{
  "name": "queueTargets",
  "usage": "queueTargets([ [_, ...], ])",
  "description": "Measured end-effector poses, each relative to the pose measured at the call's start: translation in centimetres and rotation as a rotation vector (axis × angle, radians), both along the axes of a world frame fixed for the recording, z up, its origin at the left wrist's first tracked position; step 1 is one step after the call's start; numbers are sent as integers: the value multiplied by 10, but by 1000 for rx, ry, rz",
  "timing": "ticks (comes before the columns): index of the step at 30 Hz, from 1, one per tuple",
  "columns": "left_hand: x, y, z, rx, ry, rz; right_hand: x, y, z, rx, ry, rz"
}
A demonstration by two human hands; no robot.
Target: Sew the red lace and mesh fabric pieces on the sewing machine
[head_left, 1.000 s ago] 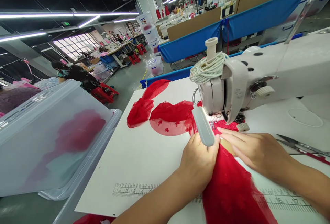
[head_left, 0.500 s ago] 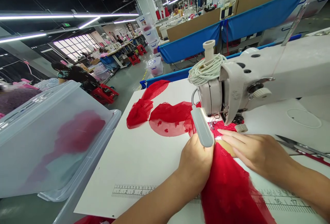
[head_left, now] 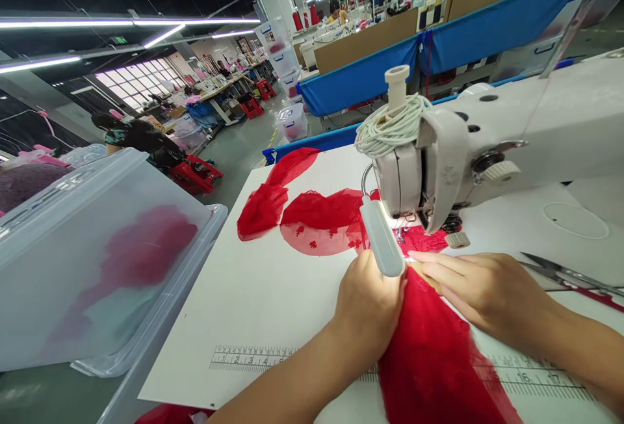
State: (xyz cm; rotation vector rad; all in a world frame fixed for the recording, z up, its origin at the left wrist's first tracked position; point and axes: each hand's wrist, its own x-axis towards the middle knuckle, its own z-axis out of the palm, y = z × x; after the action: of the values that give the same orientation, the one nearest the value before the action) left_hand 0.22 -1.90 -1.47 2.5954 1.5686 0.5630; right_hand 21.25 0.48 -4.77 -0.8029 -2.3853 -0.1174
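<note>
A white sewing machine (head_left: 487, 144) stands on a white table (head_left: 273, 300). Red lace fabric (head_left: 429, 359) runs from the table's near edge up under the needle area. My left hand (head_left: 373, 307) rests on the fabric's left side just before the presser foot, its fingers curled and hidden under the grey lamp (head_left: 383, 237). My right hand (head_left: 480, 291) lies on the fabric's right side with fingers stretched flat toward the needle. More red mesh pieces (head_left: 312, 212) lie behind the machine head.
A clear plastic bin (head_left: 97, 261) holding red fabric stands at the left of the table. Scissors (head_left: 560, 269) lie at the right beside the machine. A printed ruler (head_left: 253, 357) runs along the near edge. Other workers and blue-draped workstations (head_left: 439, 47) fill the hall behind.
Both hands have crept slightly forward toward the needle with the red fabric; the view has shifted a little. Nothing was picked up or let go.
</note>
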Motion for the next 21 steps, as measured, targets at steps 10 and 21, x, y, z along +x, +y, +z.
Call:
queueTargets([
  [10,-3,10,-6,-99,-240,-8,-3,2,15,-12,-55,53],
  [21,-5,-3,-14,75,28,-107,-3,-2,-1,-55,18,26],
])
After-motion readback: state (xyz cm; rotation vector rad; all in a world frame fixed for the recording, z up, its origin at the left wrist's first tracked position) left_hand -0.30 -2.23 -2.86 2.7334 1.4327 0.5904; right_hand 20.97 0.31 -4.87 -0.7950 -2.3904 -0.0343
